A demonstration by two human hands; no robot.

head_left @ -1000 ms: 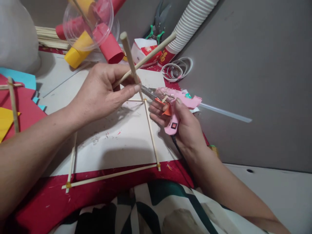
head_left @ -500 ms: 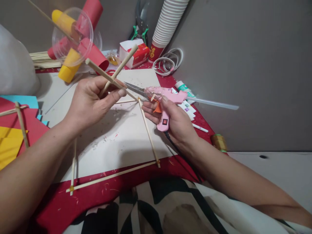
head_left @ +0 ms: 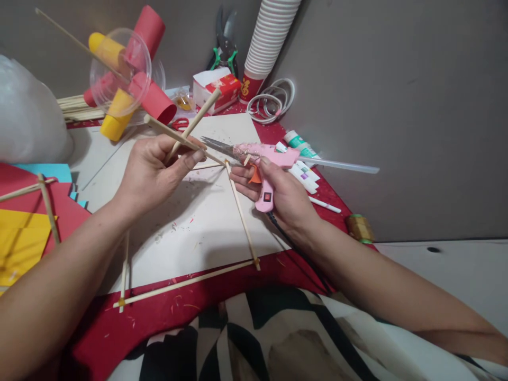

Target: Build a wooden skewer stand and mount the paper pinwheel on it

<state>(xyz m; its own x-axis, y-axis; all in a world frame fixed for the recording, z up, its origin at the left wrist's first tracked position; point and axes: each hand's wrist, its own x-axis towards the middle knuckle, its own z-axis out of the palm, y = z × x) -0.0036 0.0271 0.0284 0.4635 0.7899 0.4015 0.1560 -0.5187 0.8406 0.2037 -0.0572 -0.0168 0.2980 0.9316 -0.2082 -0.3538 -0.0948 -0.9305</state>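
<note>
My left hand (head_left: 153,172) is closed on two wooden sticks (head_left: 186,133) crossed above the board, thumb pressing near their crossing. My right hand (head_left: 280,193) grips a pink glue gun (head_left: 265,159), finger on its orange trigger, a clear glue stick (head_left: 341,166) jutting out behind. The gun's metal nozzle (head_left: 216,145) points left at the lower ends of the held sticks. Under both hands a square frame of thin sticks (head_left: 242,214) lies flat on a pale board (head_left: 190,227), corners glued.
Behind stand a red and yellow paper-tube pinwheel with a clear lid (head_left: 121,71), a tissue box (head_left: 216,90), a stack of paper cups (head_left: 270,37), green-handled pliers (head_left: 224,50) and a wire coil (head_left: 272,103). Coloured paper (head_left: 24,233) lies left. Paint tubes (head_left: 299,169) lie right, beside a grey wall.
The crossed sticks in my left hand have tipped from upright to leaning left and lower. The glue gun nozzle has closed in on their lower ends. The view has shifted slightly.
</note>
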